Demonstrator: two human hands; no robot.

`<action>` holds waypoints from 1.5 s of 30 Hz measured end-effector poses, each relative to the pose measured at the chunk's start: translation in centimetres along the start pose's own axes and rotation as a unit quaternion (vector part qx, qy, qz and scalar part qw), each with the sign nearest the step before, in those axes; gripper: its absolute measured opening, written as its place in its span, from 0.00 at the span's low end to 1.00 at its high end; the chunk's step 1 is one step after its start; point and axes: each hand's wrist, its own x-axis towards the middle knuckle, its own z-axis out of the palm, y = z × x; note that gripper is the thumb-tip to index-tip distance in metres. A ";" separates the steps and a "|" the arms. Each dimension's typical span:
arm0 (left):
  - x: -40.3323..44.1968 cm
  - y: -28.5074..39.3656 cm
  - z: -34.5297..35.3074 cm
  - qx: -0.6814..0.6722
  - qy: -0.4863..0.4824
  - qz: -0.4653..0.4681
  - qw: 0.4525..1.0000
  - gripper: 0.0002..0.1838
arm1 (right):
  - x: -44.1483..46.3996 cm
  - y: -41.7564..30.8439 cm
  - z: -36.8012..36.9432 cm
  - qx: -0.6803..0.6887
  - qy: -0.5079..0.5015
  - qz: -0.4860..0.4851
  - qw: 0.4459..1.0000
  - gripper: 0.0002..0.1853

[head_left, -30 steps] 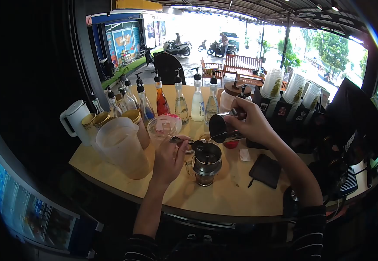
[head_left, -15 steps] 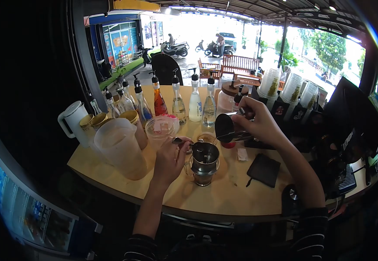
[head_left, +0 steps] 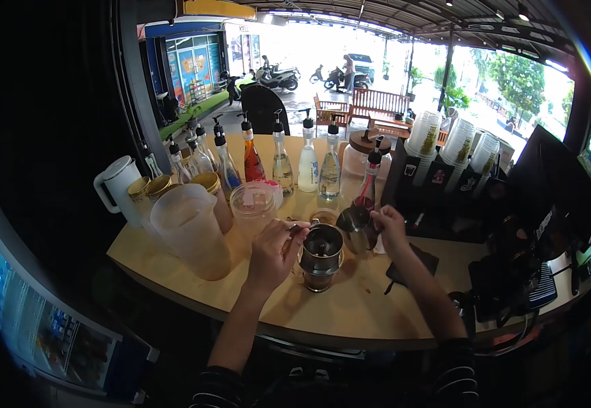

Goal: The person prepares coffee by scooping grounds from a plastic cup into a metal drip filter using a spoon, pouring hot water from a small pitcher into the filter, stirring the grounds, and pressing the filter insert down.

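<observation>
A metal drip coffee filter [head_left: 324,262] sits upright on a glass cup [head_left: 318,283], its top uncovered and its inside dark. Just left of its rim, my left hand [head_left: 274,253] is closed with a thin metal spoon [head_left: 295,228] pinched between thumb and fingers; much of the spoon is hidden. To the right of the filter, my right hand [head_left: 391,228] grips the handle of a metal pitcher [head_left: 357,230], which stands about upright, low over the table. I cannot tell whether the pitcher's base touches the surface.
Pump bottles [head_left: 282,163] line the table's back, with a lidded jar [head_left: 363,160] beside them. On the left are a large plastic jug [head_left: 190,234], a clear tub [head_left: 253,204] and a white kettle [head_left: 120,190]. Stacked cups [head_left: 423,136], a black pouch [head_left: 421,264] and a monitor [head_left: 537,177] occupy the right.
My right hand has brought the pitcher down from its tilt above the filter to a more upright position at the right. My left hand has shifted slightly, still holding the spoon.
</observation>
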 end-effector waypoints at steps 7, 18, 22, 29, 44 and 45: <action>-0.2 0.3 0.3 0.022 0.006 0.018 1.000 0.05 | -1.2 5.8 -0.5 0.099 0.052 0.016 0.994 0.12; 0.1 0.3 1.5 0.046 -0.006 0.050 0.998 0.06 | -2.9 7.5 -0.5 0.042 0.101 0.064 0.992 0.07; 0.4 0.3 2.0 0.057 -0.021 0.102 0.993 0.05 | -4.0 2.6 1.1 -0.169 0.121 -0.111 0.972 0.05; -0.6 -0.1 4.1 0.079 -0.081 0.122 0.986 0.13 | -8.2 -7.8 6.2 -0.322 -0.215 -0.356 0.851 0.11; -3.4 -0.9 4.4 -0.060 -0.056 -0.198 0.977 0.43 | -8.4 -7.1 5.8 -0.374 -0.255 -0.389 0.802 0.10; -3.4 -0.9 4.5 -0.064 -0.041 -0.179 0.981 0.42 | -8.3 -7.2 5.7 -0.383 -0.252 -0.371 0.808 0.10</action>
